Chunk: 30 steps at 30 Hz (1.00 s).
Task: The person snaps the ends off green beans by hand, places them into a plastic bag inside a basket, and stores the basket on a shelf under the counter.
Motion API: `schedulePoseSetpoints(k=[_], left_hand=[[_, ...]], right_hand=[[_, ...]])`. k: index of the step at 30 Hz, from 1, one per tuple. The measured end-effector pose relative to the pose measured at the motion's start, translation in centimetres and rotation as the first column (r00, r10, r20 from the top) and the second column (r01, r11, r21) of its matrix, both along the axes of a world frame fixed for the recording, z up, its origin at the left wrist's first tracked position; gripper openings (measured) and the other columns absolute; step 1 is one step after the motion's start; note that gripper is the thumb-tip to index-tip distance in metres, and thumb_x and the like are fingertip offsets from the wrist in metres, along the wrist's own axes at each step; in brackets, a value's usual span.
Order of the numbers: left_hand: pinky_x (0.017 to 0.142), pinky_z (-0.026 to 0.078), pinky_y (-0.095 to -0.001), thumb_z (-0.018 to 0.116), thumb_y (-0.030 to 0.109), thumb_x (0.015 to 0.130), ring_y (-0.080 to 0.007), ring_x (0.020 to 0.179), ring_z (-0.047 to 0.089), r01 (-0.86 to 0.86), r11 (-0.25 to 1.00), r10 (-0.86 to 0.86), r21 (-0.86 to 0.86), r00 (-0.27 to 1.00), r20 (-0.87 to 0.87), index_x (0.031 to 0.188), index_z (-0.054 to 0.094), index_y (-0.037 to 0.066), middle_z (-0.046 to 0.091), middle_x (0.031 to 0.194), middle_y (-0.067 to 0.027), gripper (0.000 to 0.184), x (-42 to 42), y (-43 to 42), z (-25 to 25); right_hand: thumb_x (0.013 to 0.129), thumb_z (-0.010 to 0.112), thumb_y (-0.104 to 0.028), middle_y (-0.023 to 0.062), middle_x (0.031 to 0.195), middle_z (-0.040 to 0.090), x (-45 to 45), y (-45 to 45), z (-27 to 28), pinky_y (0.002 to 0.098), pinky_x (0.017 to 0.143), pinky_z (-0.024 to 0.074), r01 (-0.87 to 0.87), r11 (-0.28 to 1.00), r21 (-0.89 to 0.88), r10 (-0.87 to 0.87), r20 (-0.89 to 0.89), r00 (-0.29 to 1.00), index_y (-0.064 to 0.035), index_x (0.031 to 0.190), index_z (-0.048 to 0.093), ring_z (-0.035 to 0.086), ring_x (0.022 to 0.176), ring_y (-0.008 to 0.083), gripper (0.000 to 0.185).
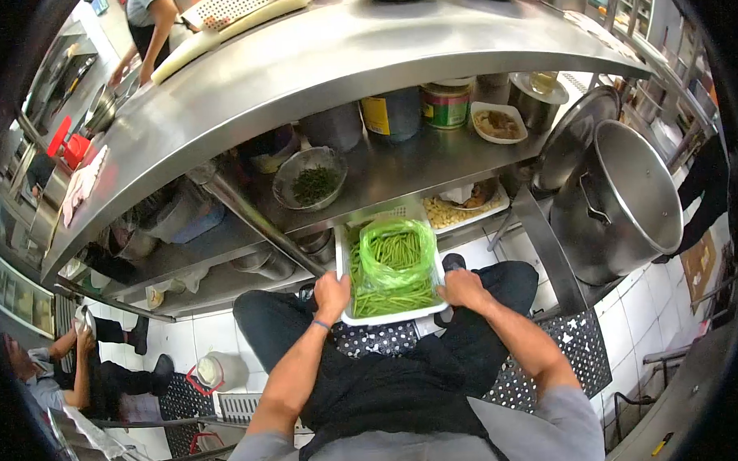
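A white rectangular tub (393, 317) filled with green beans (397, 299) is in front of my lap, its far end by the lower shelf. On top of the loose beans lies an open green plastic bag (372, 268) with more beans in it. My left hand (332, 298) grips the tub's left wall. At its right near corner, my right hand (461, 291) has closed on the rim. The far end of the tub is partly under the shelf edge.
Overhead runs a steel counter (315, 70). Its shelf (375, 181) bears a bowl of chopped greens (312, 182). A tray of pale pieces (464, 215) sits beyond the tub. At right stands a large steel pot (628, 197). Another person (73, 363) sits at left.
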State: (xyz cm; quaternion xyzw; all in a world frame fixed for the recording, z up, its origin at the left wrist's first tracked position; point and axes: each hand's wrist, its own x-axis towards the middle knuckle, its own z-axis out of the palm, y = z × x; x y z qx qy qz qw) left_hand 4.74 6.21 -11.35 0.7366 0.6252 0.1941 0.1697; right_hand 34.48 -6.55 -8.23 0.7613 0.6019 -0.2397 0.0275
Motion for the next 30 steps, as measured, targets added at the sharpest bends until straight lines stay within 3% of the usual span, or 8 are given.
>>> schedulePoseSetpoints(k=[6, 12, 16, 20, 23, 25, 28, 30], left_hand=[[0.077, 0.050, -0.0549, 0.062, 0.028, 0.081, -0.0499, 0.079, 0.063, -0.036, 0.996, 0.033, 0.078, 0.999, 0.042, 0.075, 0.063, -0.006, 0.065, 0.081, -0.0302, 0.035, 1.1, 4.1, -4.9], [0.082, 0.051, -0.0531, 0.061, 0.038, 0.082, -0.0481, 0.089, 0.065, -0.101, 0.995, 0.100, -0.020, 0.994, -0.039, 0.084, 0.069, -0.006, 0.066, 0.091, -0.0325, 0.044, 1.6, 9.3, -8.0], [0.083, 0.051, -0.0515, 0.062, 0.039, 0.083, -0.0466, 0.092, 0.065, -0.054, 0.998, 0.055, -0.026, 0.997, 0.045, 0.084, 0.070, -0.005, 0.066, 0.093, -0.0333, 0.045, 1.0, 11.6, -9.5], [0.082, 0.051, -0.0516, 0.063, 0.035, 0.084, -0.0474, 0.091, 0.064, 0.188, 0.971, -0.199, -0.150, 0.978, -0.061, 0.089, 0.069, -0.006, 0.066, 0.094, -0.0311, 0.041, -1.2, 8.3, -5.4], [0.078, 0.051, -0.0487, 0.065, 0.033, 0.085, -0.0437, 0.088, 0.066, 0.378, 0.823, -0.482, -0.424, 0.860, -0.170, 0.095, 0.068, -0.004, 0.068, 0.091, -0.0265, 0.039, -2.2, 6.1, 1.4], [0.075, 0.052, -0.0444, 0.065, 0.030, 0.089, -0.0376, 0.086, 0.068, 0.620, 0.646, -0.664, -0.445, 0.744, 0.075, 0.101, 0.067, -0.002, 0.069, 0.089, -0.0230, 0.035, -3.5, 5.0, 5.6], [0.078, 0.052, -0.0360, 0.064, 0.028, 0.093, -0.0239, 0.087, 0.068, 0.691, 0.537, -0.752, -0.483, 0.652, 0.096, 0.112, 0.064, -0.001, 0.070, 0.097, -0.0160, 0.034, -2.5, 2.3, 16.6], [0.079, 0.053, -0.0370, 0.066, 0.029, 0.092, -0.0287, 0.087, 0.068, 0.766, 0.512, -0.803, -0.389, 0.587, 0.098, 0.112, 0.064, -0.001, 0.069, 0.098, -0.0164, 0.036, -0.9, 0.0, 24.4]], right_hand=[[0.086, 0.063, -0.029, 0.0238, 0.111, 0.068, 1.3, 6.0, -2.2, 0.0458, 0.088, 0.0542, 0.036, 0.999, -0.033, -0.035, 0.009, 0.999, 0.0004, 0.105, 0.071, 0.066, 0.105, 0.0385, 0.036], [0.084, 0.058, -0.015, 0.0217, 0.108, 0.069, 1.3, 10.9, -1.8, 0.0448, 0.085, 0.0552, 0.118, 0.992, 0.037, -0.118, 0.007, 0.993, -0.0008, 0.105, 0.071, 0.068, 0.102, 0.0377, 0.028], [0.085, 0.059, -0.015, 0.0214, 0.100, 0.069, 2.1, 12.9, -3.3, 0.0478, 0.082, 0.0554, 0.074, 0.951, 0.300, -0.095, 0.056, 0.994, -0.0006, 0.100, 0.069, 0.068, 0.097, 0.0395, 0.023], [0.088, 0.060, -0.021, 0.0230, 0.097, 0.069, 1.6, 13.3, 1.5, 0.0499, 0.079, 0.0553, 0.211, 0.887, 0.411, -0.215, -0.037, 0.976, -0.0003, 0.096, 0.069, 0.068, 0.094, 0.0410, 0.024], [0.089, 0.061, -0.027, 0.0246, 0.098, 0.068, 2.0, 12.0, 3.9, 0.0513, 0.079, 0.0550, 0.276, 0.854, 0.441, -0.255, -0.107, 0.961, 0.0006, 0.095, 0.069, 0.068, 0.093, 0.0420, 0.029], [0.090, 0.061, -0.029, 0.0260, 0.098, 0.068, 2.5, 11.5, 4.2, 0.0528, 0.079, 0.0545, 0.288, 0.832, 0.475, -0.241, -0.158, 0.958, 0.0016, 0.094, 0.069, 0.067, 0.093, 0.0431, 0.032], [0.089, 0.062, -0.028, 0.0261, 0.098, 0.068, 2.4, 10.9, 5.7, 0.0529, 0.079, 0.0544, 0.305, 0.824, 0.478, -0.237, -0.198, 0.951, 0.0017, 0.094, 0.069, 0.067, 0.092, 0.0435, 0.031], [0.089, 0.062, -0.026, 0.0255, 0.095, 0.069, 2.3, 11.0, 4.7, 0.0527, 0.079, 0.0547, 0.261, 0.831, 0.491, -0.206, -0.164, 0.965, 0.0019, 0.094, 0.070, 0.068, 0.091, 0.0427, 0.029]])
